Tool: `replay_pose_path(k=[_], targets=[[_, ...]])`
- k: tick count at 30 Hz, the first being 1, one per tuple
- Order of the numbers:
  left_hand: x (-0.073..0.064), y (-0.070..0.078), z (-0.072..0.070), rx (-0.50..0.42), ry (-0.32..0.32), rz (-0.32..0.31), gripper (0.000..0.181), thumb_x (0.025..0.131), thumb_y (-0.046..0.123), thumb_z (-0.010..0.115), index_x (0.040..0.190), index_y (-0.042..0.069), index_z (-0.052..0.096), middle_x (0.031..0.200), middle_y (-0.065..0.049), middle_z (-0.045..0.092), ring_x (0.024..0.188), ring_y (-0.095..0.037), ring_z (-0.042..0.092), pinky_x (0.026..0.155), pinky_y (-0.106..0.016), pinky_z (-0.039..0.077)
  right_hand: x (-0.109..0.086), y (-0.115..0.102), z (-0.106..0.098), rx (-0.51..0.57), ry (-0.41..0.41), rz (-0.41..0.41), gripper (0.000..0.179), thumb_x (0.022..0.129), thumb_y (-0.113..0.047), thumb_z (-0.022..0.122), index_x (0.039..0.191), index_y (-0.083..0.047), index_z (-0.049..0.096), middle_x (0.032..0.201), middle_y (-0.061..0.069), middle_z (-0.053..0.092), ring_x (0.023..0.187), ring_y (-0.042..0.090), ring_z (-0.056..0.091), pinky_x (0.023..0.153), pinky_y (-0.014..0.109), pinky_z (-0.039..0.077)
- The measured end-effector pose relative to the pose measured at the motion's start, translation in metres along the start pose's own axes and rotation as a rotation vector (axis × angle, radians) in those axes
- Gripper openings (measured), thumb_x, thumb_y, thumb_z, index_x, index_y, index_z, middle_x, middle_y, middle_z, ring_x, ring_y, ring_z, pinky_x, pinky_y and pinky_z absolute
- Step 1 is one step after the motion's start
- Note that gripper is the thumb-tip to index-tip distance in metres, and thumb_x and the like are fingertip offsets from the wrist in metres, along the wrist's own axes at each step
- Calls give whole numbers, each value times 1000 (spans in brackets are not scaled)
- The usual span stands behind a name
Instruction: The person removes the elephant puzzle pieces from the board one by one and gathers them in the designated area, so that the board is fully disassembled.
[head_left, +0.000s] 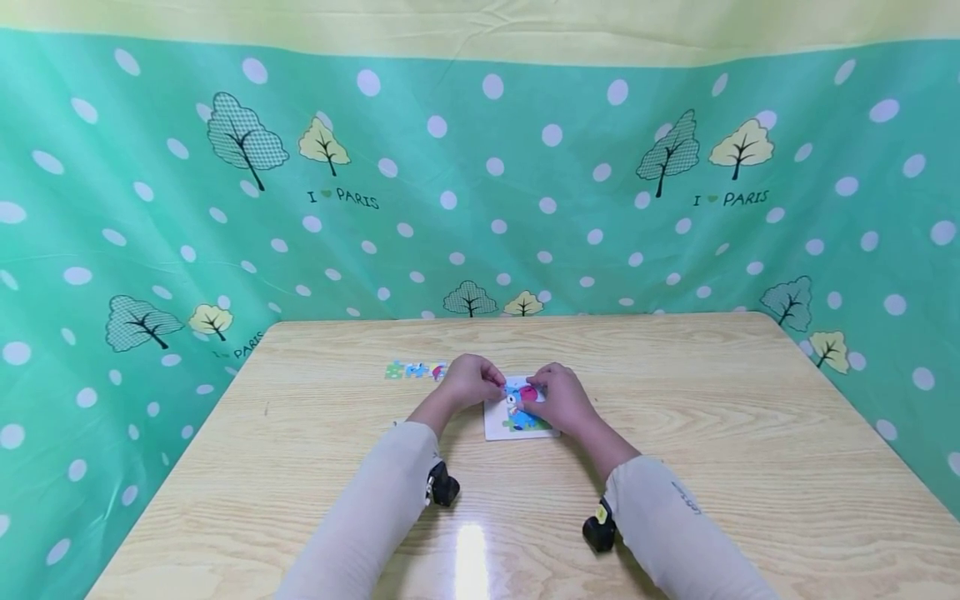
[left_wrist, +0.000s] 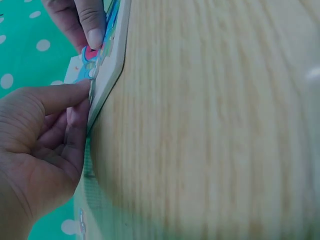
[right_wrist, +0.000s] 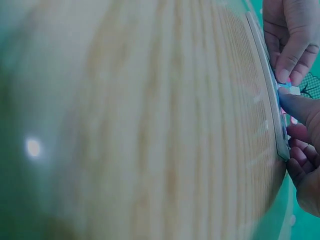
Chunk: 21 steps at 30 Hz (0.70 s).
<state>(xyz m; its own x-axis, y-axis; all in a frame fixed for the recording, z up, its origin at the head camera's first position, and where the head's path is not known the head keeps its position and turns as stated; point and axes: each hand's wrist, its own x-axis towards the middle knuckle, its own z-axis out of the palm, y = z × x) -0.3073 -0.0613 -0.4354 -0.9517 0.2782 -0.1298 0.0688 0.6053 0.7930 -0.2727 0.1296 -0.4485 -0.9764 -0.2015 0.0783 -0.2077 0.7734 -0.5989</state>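
A white puzzle board (head_left: 496,427) lies on the table, partly filled with joined jigsaw pieces (head_left: 522,422) showing a blue, red and green picture. My left hand (head_left: 471,381) is at the board's upper left corner, where thumb and forefinger pinch a puzzle piece (right_wrist: 284,84), mostly hidden by the fingers. From the right, my right hand (head_left: 564,400) rests on the board. Its straight thumb (right_wrist: 295,104) presses on the joined pieces, while its other fingers lie around the red part near the far right edge. In the left wrist view both hands' fingertips are close together.
Several loose jigsaw pieces (head_left: 415,370), green, blue and red, lie in a row left of my left hand. The wooden table (head_left: 712,400) reaches back to a green dotted curtain (head_left: 525,200). Black wrist cameras (head_left: 444,485) sit on both sleeves.
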Motion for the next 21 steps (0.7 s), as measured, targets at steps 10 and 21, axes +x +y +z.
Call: replay_pose_path(k=[10, 21], targets=[[0, -10, -1, -184, 23, 42, 11, 83, 5, 76, 93, 8, 74, 85, -3, 68, 80, -16, 64, 72, -27, 55, 0, 4, -5, 95, -35, 7, 50, 80, -24, 82, 122, -1, 66, 120, 10, 57, 115, 29, 53, 103, 44, 41], [-9, -11, -9, -331, 27, 40, 15, 83, 6, 77, 98, 7, 72, 93, -6, 69, 85, -19, 66, 76, -29, 56, -1, 7, -10, 151, -100, 49, 55, 79, -25, 83, 127, -7, 64, 123, 6, 55, 117, 27, 51, 105, 43, 40]])
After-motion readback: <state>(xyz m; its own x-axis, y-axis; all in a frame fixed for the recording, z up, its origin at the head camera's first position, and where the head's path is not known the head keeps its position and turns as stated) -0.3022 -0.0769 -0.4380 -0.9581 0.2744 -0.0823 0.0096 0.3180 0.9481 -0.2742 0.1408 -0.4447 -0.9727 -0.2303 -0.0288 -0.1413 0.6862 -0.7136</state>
